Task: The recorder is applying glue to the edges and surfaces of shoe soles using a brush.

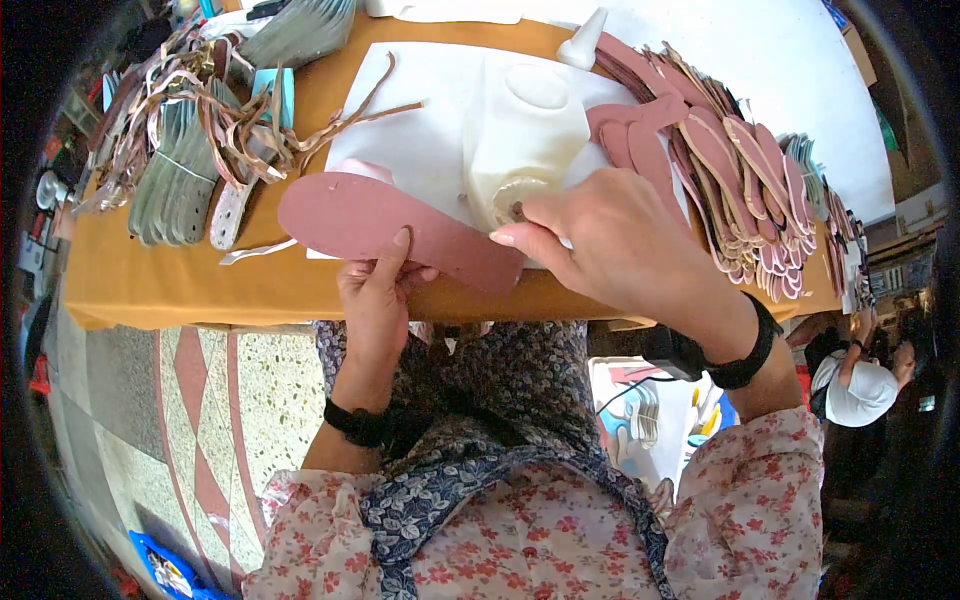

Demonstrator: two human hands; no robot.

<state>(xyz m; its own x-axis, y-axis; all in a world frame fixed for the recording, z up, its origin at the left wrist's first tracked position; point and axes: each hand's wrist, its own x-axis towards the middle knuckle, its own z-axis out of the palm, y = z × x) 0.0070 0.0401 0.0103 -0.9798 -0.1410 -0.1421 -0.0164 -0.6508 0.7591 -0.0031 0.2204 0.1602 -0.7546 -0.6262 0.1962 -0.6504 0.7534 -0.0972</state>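
Note:
A dusty-pink shoe insole [345, 212] is tilted above the table's near edge. My left hand [378, 298] grips its lower edge, thumb on the upper face and fingers beneath. To the right lies a cream-white plastic container [525, 130] with a cut-out mouth, its rim crusted. My right hand [625, 240] is closed in a pinch at that mouth, just right of the insole's tip. What the pinch holds is mostly hidden; a small dark bit shows by the fingertips. Part of a paler pink piece [362, 170] shows behind the insole.
White sheets [400, 110] cover part of the orange-brown tabletop [180, 285]. Bundled straps [225, 120] and grey-green soles [170, 190] lie left. Stacked pink insoles [735, 180] fill the right side. A white nozzle cap [582, 42] stands at the back. A person [862, 385] is at far right.

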